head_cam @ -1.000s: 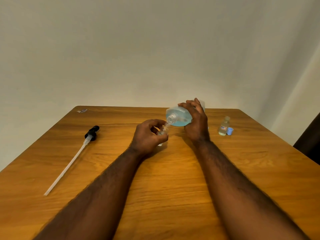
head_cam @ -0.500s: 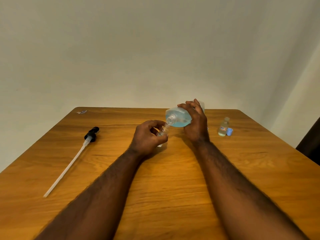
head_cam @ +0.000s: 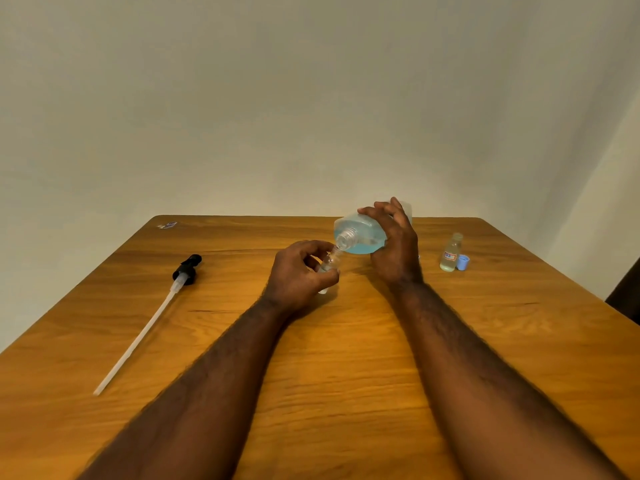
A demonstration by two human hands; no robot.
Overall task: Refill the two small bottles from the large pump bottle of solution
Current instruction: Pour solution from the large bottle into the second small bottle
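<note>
Hardly anything has shifted over the last second: both hands hold the same pose and the large bottle (head_cam: 360, 237) has barely moved. The right grip (head_cam: 394, 247) is wrapped round this bottle's body, tipping it sideways, its open neck towards 8 o'clock and blue solution pooled along its lower side. The left grip (head_cam: 298, 271) pinches the small bottle (head_cam: 329, 263) with thumb and curled fingers, its mouth right under that neck. Whether liquid is flowing I cannot tell. At 3 o'clock from the hands, the second small bottle (head_cam: 450, 254) stands upright on the desk (head_cam: 346, 375), touching a blue cap (head_cam: 463, 262). At 9 o'clock lies the pump head (head_cam: 187, 268), its tube (head_cam: 138, 337) pointing to 7 o'clock.
</note>
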